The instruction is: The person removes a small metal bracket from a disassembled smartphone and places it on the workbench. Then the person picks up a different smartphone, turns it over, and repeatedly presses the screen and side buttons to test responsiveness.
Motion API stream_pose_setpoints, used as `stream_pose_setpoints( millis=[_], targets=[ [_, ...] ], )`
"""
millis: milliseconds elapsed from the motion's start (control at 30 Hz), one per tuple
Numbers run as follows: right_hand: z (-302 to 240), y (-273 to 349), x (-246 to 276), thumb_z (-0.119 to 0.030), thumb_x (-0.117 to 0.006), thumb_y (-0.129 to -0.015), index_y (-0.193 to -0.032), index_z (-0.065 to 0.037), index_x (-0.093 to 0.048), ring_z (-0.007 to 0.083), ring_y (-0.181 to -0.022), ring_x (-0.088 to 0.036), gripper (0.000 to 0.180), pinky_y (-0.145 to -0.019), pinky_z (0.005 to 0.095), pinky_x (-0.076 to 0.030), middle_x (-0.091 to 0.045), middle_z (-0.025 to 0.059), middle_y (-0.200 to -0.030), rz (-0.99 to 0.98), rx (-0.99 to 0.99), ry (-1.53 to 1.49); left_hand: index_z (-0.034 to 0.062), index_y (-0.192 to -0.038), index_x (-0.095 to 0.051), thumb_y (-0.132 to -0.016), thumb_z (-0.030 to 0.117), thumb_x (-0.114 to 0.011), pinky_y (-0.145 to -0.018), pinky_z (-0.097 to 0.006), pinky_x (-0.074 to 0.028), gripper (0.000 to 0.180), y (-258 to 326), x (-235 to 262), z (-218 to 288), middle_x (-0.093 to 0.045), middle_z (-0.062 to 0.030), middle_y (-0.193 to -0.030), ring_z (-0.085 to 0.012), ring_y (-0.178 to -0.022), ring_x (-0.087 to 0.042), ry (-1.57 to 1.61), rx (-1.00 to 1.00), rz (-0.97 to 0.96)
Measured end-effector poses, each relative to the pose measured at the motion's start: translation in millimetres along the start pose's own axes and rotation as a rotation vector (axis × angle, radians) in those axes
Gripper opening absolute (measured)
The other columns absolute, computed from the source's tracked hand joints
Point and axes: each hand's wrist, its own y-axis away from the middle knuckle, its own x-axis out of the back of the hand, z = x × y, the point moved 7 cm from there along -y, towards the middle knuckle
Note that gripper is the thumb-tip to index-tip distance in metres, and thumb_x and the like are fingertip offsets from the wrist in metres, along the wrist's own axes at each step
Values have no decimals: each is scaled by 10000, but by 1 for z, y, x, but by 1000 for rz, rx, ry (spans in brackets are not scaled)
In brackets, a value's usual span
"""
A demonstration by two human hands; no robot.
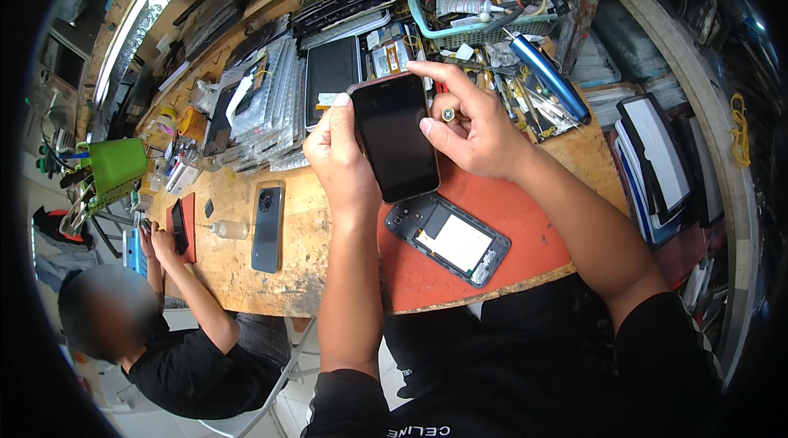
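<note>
A dark-screened smartphone [398, 142] is held up over the table, its black display facing me. My left hand [341, 159] grips its left edge, with the thumb along the upper side; the other fingers are hidden behind it. On the opposite side, my right hand [486, 133] has its index fingertip at the top right corner and its thumb against the right edge. A ring [448, 114] sits on one of its curled fingers. Beneath the phone lies an opened phone body [460, 243] with a white battery showing, on a red mat [533, 229].
A phone [268, 226] and a small bottle [230, 229] lie to the left. Stacked screens [341, 7], a teal basket [484, 30] of supplies and a blue cylindrical tool [550, 77] crowd the back. A seated person [197, 364] handles another device at far left.
</note>
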Motion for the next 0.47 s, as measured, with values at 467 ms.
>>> stream_pose_setpoints(
  millis=[467],
  targets=[
    [-2, 7, -12, -195, -825, -840, -1543, -106, -401, 197, -1017, -694, 826, -823, 257, -597, -656, 121, -1143, 228, 47, 186, -2, -915, -720, -1106, 224, -600, -636, -225, -438, 318, 6, -1, -17, -676, 24, -840, -36, -737, -555, -13, 33, 37]
  ],
)
